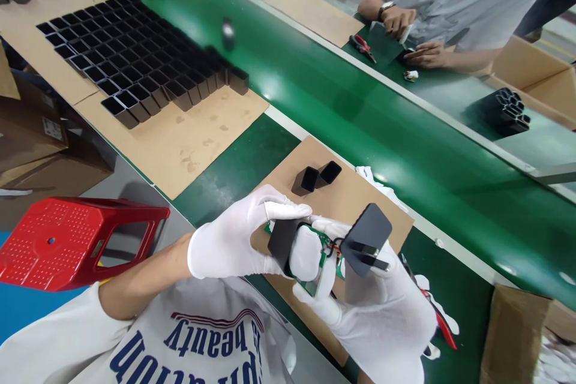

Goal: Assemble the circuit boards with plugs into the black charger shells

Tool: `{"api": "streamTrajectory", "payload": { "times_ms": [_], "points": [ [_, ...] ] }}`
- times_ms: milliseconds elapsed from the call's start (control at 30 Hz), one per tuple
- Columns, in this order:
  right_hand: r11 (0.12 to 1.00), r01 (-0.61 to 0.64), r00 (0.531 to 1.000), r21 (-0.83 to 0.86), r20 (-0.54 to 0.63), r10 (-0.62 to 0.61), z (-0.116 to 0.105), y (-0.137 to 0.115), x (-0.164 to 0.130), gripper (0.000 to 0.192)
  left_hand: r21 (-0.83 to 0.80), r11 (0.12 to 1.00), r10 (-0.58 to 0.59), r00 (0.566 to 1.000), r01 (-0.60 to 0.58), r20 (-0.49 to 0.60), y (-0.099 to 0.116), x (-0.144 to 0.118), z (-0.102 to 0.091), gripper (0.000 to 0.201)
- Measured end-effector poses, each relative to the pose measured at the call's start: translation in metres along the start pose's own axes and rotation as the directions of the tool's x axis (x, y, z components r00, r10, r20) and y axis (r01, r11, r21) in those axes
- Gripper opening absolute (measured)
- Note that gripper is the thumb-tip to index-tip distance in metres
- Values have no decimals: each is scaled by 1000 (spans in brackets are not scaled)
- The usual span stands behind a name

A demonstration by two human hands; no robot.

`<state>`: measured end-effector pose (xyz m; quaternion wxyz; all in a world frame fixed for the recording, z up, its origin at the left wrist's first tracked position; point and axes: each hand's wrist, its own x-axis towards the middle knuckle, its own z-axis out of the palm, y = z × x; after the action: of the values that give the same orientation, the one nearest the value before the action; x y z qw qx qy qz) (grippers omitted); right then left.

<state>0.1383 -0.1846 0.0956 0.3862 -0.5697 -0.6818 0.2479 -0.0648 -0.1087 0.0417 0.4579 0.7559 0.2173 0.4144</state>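
In the head view, your left hand (256,234) grips the black casing (282,243) just below centre, at six o'clock. Your right hand (382,306) pinches the circuit board (324,240), partly inside the casing; the plug plate (366,234) sits at three o'clock from the casing. Best, I'd judge, to keep the board square to the casing's mouth, ease it without forcing, and avoid pulling the dark wire (333,246).

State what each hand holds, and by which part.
Left hand: the black case, by opposite sides. Right hand: the green board, by its part outside the case; exact fingertip contact is partly hidden.
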Motion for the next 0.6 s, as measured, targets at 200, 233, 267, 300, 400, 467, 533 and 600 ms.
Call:
{"api": "streamTrajectory", "payload": {
  "times_ms": [200,233,267,300,400,467,533,600],
  "points": [
    [998,47,999,49,23,-48,1,0,4,35,-21,1000,10,1000,-10,-4,-3,-2,0,81],
    [997,50,999,50,12,-51,1,0,5,32,-28,1000,8,1000,-9,-3,-4,-2,1,82],
    [997,62,998,37,-7,-62,2,-1,6,28,-37,999,9,1000,-9,-2,-4,-2,1,82],
    [997,81,996,9,-27,-80,2,-1,7,26,-49,999,12,1000,-12,-4,-5,-3,1,83],
    [985,144,990,-100,23,-142,1,-2,11,34,-109,994,-13,1000,10,-27,-6,-4,5,79],
    [973,165,985,-161,68,-156,1,1,12,58,-204,977,-75,996,64,-48,-7,-5,9,75],
    [957,171,985,-232,22,-171,3,4,8,74,-329,939,-133,989,105,-63,-10,-7,14,71],
    [940,173,973,-294,-99,-210,7,7,1,79,-423,900,-157,983,105,-92,-13,-10,19,69]
  ]
}}
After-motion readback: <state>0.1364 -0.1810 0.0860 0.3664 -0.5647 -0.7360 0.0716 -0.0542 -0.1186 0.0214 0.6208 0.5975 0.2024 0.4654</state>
